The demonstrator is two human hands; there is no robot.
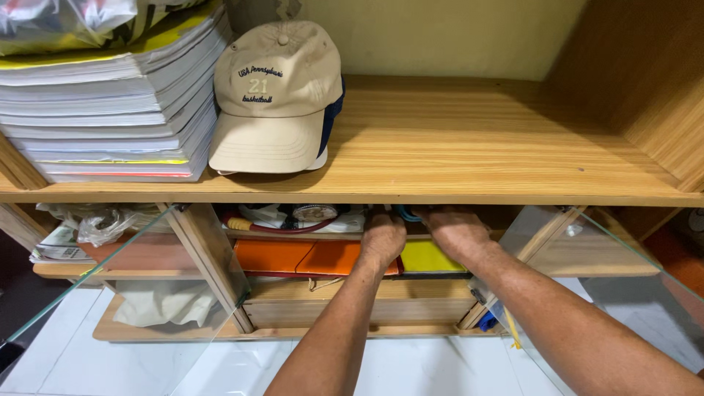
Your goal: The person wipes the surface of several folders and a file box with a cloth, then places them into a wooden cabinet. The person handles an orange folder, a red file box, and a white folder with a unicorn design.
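Note:
Both my hands reach into the compartment just under the top wooden shelf [469, 147]. My left hand [383, 238] lies knuckles up over an orange folder [293, 257], its fingers hidden under the shelf edge. My right hand [456, 231] is beside it, above a yellow folder [429, 258], with its fingertips also hidden, close to a teal cord [408, 214]. What either hand grips cannot be seen. A beige cap [275, 95] rests on the top shelf.
A tall stack of papers [110, 103] fills the top shelf's left. Two glass doors [139, 293] [587, 286] stand open at either side. A red cable and a round gauge [312, 214] lie in the compartment. Crumpled plastic [99, 224] and cloth [165, 304] sit lower left.

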